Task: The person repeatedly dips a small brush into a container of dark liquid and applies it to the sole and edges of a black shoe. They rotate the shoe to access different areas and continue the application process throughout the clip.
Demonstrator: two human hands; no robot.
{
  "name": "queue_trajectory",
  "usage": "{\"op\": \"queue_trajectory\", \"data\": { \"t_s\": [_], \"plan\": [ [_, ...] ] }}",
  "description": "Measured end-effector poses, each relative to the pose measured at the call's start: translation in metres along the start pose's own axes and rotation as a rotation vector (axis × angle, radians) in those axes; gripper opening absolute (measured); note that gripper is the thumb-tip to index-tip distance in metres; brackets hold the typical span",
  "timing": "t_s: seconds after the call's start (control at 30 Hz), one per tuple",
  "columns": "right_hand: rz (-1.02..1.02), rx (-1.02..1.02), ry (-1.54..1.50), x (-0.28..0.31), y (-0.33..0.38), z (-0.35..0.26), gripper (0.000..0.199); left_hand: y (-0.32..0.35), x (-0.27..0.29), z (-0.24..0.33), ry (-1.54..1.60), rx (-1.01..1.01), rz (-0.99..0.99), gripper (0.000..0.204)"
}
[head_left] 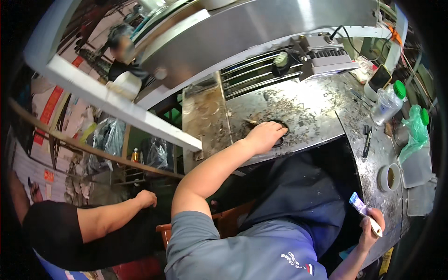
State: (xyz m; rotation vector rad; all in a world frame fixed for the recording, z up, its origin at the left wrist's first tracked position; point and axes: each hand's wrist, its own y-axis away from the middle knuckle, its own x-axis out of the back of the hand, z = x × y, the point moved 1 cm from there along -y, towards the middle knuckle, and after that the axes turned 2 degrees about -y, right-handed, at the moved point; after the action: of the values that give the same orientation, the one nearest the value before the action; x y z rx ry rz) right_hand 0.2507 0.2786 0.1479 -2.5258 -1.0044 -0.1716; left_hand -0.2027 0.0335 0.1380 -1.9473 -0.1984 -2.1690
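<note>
My left hand (266,137) reaches onto the stained metal worktop (303,109), fingers curled down at a dark round ring or opening (283,132). What those fingers grip is too hidden to name. A small brown pointed piece (251,122) lies just beyond the back of this hand. At the right, by the worktop's near edge, my right hand (372,227) is closed around a flat paintbrush (365,212). The brush has a pale handle, and its blue-tinged bristles point up and left.
Beside the right hand stands a round cup (389,178) with liquid. Behind it lie a black pen (367,141), a green-capped bottle (389,102) and clear plastic tubs (416,168). A grey lamp-like unit (326,56) sits at the back. Another person's arm (112,214) is at left.
</note>
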Motion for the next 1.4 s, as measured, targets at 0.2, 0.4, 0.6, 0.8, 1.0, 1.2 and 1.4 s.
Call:
{"op": "queue_trajectory", "data": {
  "t_s": [0.2,0.4,0.6,0.8,1.0,1.2,1.4],
  "plan": [
    [0.012,-0.054,-0.026,0.011,0.007,-0.004,0.032,0.013,0.004,-0.007,-0.285,-0.354,-0.056,0.024],
    [0.038,0.005,-0.001,0.010,0.010,0.008,0.030,0.050,0.015,0.002,-0.170,0.085,0.109,0.018],
    [0.017,-0.016,-0.117,0.006,-0.001,0.020,0.029,0.047,-0.008,0.019,-0.097,0.681,0.085,0.046],
    [0.005,-0.027,-0.132,0.011,-0.003,0.023,0.029,0.039,-0.010,0.010,-0.052,0.751,0.030,0.041],
    [0.023,0.034,-0.154,0.009,-0.003,0.005,0.022,0.040,0.011,0.013,0.027,0.727,0.110,0.042],
    [0.085,0.056,-0.057,0.012,0.002,-0.023,0.024,0.003,0.023,0.061,0.211,0.470,0.256,0.035],
    [0.130,0.048,-0.106,0.021,0.012,-0.043,0.022,-0.093,0.017,0.130,0.230,0.111,0.328,0.032]
  ]
}}
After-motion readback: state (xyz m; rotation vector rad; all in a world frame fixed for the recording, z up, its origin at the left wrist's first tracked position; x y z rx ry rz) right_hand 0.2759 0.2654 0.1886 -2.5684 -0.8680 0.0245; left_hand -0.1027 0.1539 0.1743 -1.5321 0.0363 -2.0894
